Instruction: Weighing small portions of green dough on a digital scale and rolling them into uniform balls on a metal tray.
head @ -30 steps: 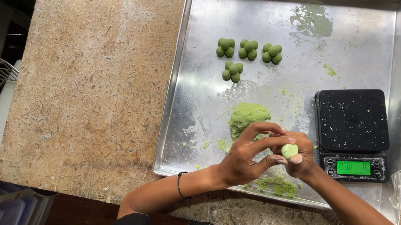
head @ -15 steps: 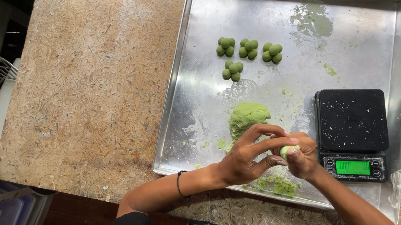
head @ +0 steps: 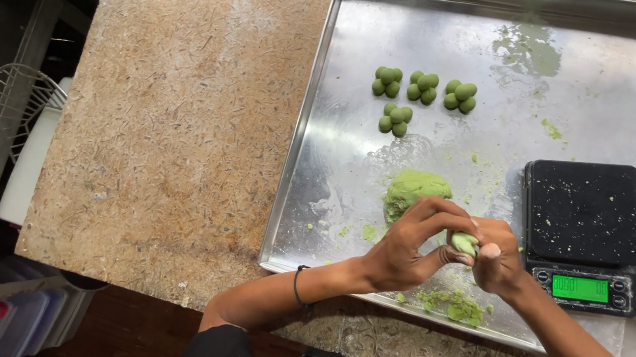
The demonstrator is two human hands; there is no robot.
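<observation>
Left hand [head: 406, 248], right hand [head: 496, 259] — pinching green dough piece [head: 463, 242] over tray [head: 324, 123].

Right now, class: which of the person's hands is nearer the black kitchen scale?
Right. The right hand sits just left of the black kitchen scale, almost beside its display. The left hand is farther left, below the green dough mound; both pinch a small dough piece.

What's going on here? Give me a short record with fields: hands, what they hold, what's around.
left hand: fingers curled round a small piece of green dough
right hand: pinching the same piece from the other side
dough lump: on the metal tray, just beyond the hands
dough balls: four small clusters farther up the tray
scale: black, green display lit, right of the hands
crumbs: near the tray's front edge
</observation>
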